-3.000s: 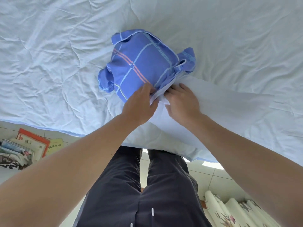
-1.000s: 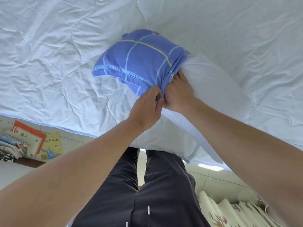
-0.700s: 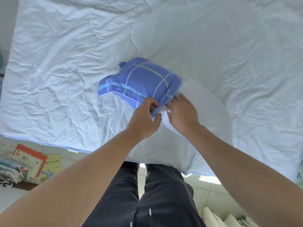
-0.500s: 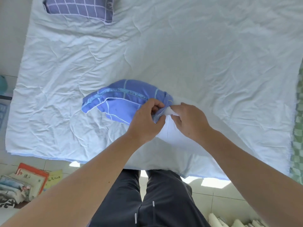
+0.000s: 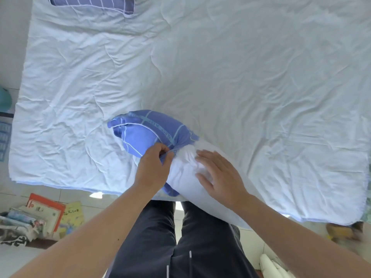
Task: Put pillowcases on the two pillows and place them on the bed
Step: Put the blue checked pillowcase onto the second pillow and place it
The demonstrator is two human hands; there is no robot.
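View from the head camera, looking down over the near edge of a bed (image 5: 220, 67) covered by a creased white sheet. A white pillow (image 5: 192, 177) lies across the near edge of the bed, its far end pointing toward the middle of the sheet and its near end overhanging the edge above the person's dark trousers (image 5: 170, 237). A blue pillowcase (image 5: 148, 131) with pale grid lines and a lettered band covers only the far end of the pillow; its fabric is bunched there, and a loose fold of it shows beneath the pillow at the bed's edge. The remainder of the pillow is bare.

The left hand (image 5: 152, 169) is closed on the open hem of the pillowcase, thumb and fingers curled and pinching the blue fabric at the left side of the pillow. The right hand (image 5: 218, 177) lies flat on the bare white part of the pillow, just beside the hem, with its fingers extended and spread; it presses on the pillow and grips nothing.

A second pillow (image 5: 96, 4), in a purple case with a white grid, lies at the far left corner of the bed, partly cut off by the top of the frame.

On the tiled floor to the left of the bed's near edge lies a pile of books (image 5: 40, 219). A patterned cloth (image 5: 275, 267) shows on the floor at the lower right.
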